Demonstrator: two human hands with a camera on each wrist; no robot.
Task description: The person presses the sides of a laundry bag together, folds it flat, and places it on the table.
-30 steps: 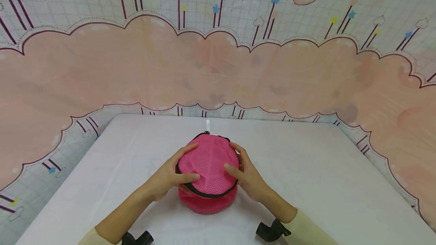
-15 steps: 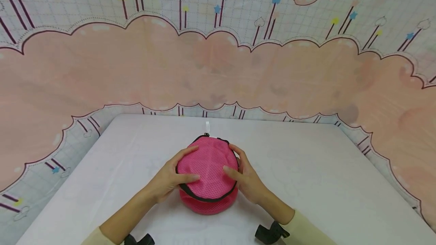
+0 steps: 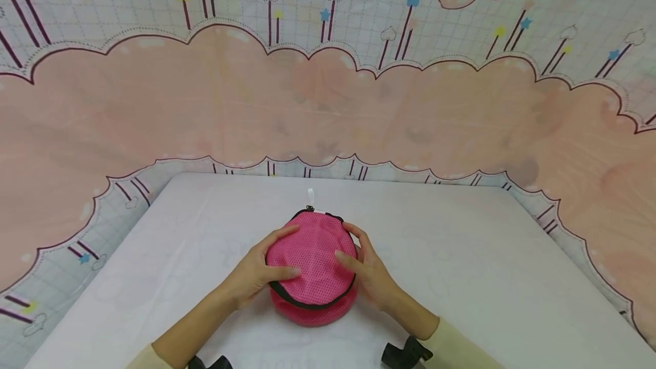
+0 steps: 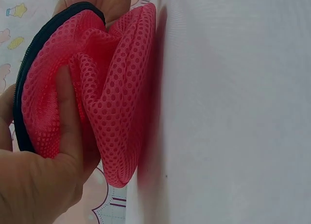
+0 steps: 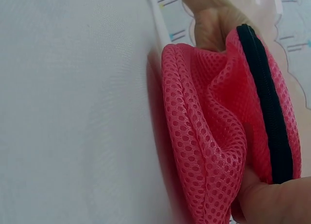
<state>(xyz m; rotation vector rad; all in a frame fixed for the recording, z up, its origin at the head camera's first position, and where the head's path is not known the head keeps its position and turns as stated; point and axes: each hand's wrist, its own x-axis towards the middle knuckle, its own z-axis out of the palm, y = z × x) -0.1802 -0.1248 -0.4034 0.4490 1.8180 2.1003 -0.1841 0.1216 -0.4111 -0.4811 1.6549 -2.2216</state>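
Observation:
A round pink mesh zippered bag [image 3: 312,261] stands at the near middle of the white table, its sides sagging into folds. Black zipper trim [image 5: 267,102] runs round its top, and a zipper pull with a white tag [image 3: 311,196] sits at the far side. My left hand [image 3: 261,266] grips the bag's left side, thumb on the lid, and some fingers press into the mesh below the zipper in the left wrist view. My right hand [image 3: 371,269] holds the opposite side the same way, thumb on top. The fingers beneath the trim are partly hidden by the mesh.
The white tabletop [image 3: 461,255] spreads around the bag on all sides. Behind it hangs a peach cloth with cloud shapes [image 3: 205,107]. Black wrist mounts [image 3: 405,353] sit at both cuffs near the front edge.
Both hands have lowered the bag's top slightly and drawn it a little toward the front. The grip on each side stays the same.

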